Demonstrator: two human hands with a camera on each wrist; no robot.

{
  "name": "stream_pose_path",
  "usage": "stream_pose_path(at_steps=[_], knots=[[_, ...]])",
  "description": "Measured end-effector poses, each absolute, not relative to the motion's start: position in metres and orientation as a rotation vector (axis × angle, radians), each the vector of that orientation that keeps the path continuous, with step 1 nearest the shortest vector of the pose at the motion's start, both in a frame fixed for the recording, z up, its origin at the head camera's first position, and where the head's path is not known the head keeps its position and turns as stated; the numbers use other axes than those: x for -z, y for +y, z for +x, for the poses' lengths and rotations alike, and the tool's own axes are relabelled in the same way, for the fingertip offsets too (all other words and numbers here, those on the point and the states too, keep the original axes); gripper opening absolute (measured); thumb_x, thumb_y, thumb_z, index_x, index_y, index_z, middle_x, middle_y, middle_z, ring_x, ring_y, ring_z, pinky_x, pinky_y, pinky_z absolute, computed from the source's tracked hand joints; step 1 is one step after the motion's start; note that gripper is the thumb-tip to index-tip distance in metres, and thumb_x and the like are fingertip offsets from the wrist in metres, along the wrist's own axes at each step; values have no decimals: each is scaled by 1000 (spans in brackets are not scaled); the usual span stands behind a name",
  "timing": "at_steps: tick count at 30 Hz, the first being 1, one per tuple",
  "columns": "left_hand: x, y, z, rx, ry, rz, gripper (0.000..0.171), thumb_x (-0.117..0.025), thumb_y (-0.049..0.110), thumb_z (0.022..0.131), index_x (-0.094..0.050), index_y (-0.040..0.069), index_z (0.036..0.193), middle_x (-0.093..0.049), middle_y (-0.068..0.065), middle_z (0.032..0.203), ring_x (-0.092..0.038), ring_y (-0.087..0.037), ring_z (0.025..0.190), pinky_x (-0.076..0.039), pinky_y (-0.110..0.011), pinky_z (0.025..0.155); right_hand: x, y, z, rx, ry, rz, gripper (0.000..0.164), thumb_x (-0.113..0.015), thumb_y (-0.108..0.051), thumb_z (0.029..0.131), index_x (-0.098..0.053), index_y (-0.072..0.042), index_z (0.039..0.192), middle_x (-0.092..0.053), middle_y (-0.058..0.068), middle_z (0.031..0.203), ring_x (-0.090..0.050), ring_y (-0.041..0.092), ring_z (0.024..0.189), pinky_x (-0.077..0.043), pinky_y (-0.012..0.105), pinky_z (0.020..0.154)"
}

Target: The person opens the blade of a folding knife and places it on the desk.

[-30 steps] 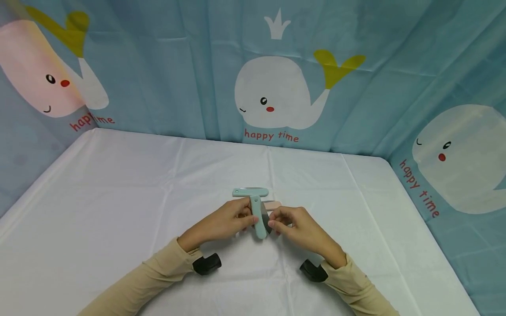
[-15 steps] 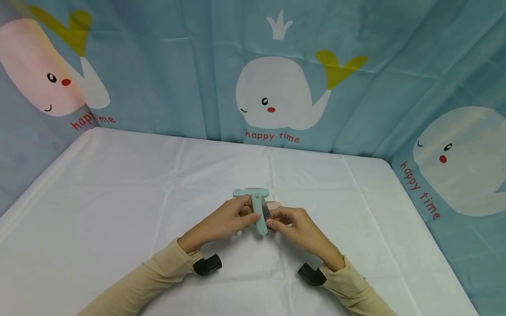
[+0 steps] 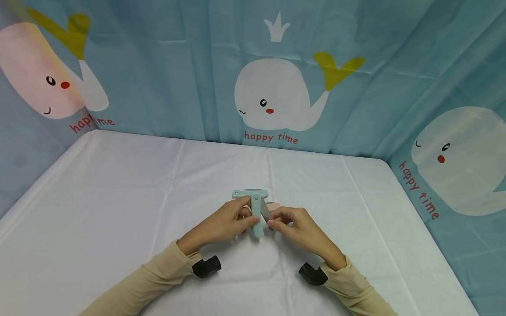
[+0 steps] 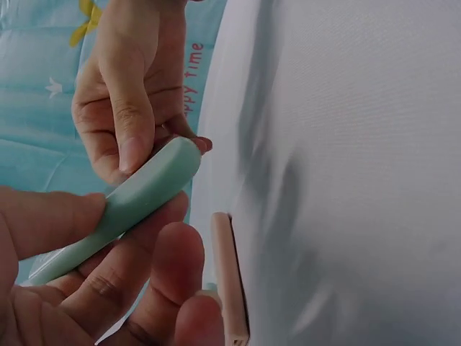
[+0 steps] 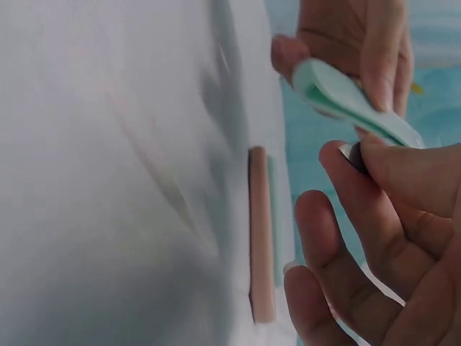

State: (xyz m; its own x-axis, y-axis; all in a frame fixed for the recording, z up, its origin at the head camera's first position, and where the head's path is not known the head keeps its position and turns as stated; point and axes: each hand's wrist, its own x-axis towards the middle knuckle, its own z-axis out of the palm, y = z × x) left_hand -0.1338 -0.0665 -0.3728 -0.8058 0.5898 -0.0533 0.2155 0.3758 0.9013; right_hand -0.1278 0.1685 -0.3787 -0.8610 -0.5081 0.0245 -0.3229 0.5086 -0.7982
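Held above the table is a folding knife with a mint-green handle (image 3: 255,211). My left hand (image 3: 227,220) grips that handle between thumb and fingers. The grey blade (image 3: 265,212) stands partly out of the handle, angled to the right. Near its tip my right hand (image 3: 302,228) pinches the blade between thumb and index finger, and the other fingers are bent loosely in the right wrist view. Behind the held knife lies a second mint-green folding knife (image 3: 247,193). A pink folding knife (image 5: 261,238) lies next to it, partly hidden by the hands in the head view.
A white cloth (image 3: 130,188) covers the table. Blue curtains (image 3: 166,79) printed with whales rise at its back and sides. Black devices (image 3: 207,267) sit on both wrists, over beige sleeves.
The blade stands farther out from the held knife's handle than half a second ago, and the handle's lower end has shifted slightly left. Both hands keep their holds; the lying knives stay put.
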Motion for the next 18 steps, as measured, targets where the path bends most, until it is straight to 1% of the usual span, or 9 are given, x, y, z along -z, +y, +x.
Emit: stream_pose_path(at_steps=[3,8,11,15,18], knots=[[372,-68,-135,-1391,2267,714,17,-59,19,100,-52,7,109,-68,-13,74,-56,-17,59,-44,-25,51,377,172,-129,1253,2561,-694,19,-66,-24,96,-73,-8,103,-75,4,88,-67,18,81,-50,27,71],[372,-71,-137,-1354,2250,733,26,-59,18,100,-53,7,122,-65,-14,73,-55,-16,58,-45,-26,52,376,177,-132,1203,2604,-710,17,-65,-23,96,-72,-8,101,-75,5,89,-67,17,81,-49,25,70],[371,-73,-137,-1331,2250,731,30,-59,16,99,-54,7,127,-66,-10,75,-58,-17,58,-47,-27,54,375,180,-134,1181,2628,-720,15,-65,-23,96,-72,-9,100,-74,5,90,-67,19,81,-50,25,68],[370,-73,-138,-1288,2262,720,24,-60,14,98,-58,5,120,-66,-6,75,-59,-18,58,-48,-28,57,373,183,-135,1150,2674,-719,13,-66,-21,95,-72,-10,101,-73,3,90,-66,18,81,-50,26,68],[369,-73,-138,-1244,2286,716,17,-59,14,98,-59,4,111,-63,-5,71,-55,-14,57,-45,-27,57,372,184,-136,1142,2704,-722,13,-67,-19,94,-72,-9,102,-73,3,90,-65,17,81,-50,27,68]])
